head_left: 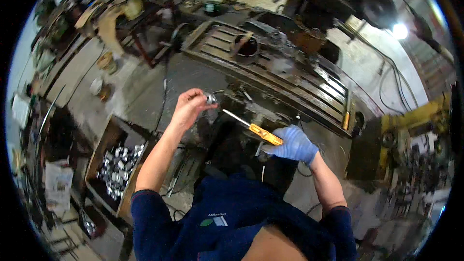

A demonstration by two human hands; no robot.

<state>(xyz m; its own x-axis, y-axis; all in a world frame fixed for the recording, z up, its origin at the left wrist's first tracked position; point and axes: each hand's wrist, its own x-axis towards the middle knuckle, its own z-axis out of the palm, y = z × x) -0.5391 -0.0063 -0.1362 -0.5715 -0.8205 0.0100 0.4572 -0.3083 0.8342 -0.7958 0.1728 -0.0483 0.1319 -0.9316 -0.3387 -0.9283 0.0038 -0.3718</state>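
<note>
Bare, with its fingers pinched, my left hand (pixel 188 107) holds up a small shiny metal part (pixel 210 99) near the middle of the view. My right hand (pixel 296 144), in a blue knitted glove, is closed around the end of a yellow-handled tool (pixel 263 133). A slim, straight metal blade extends from that handle toward the left, and its tip stops a little short of the metal part, below and to its right. The exact kind of tool cannot be made out.
A wooden box (pixel 108 133) of similar metal parts (pixel 118 169) stands at the left. Ahead lies a slotted machine table (pixel 217 70) carrying a dark pot (pixel 245 48) and another yellow-handled tool (pixel 346 120). A bottle (pixel 212 2) stands behind. Yellow-green machinery (pixel 411 130) is at the right.
</note>
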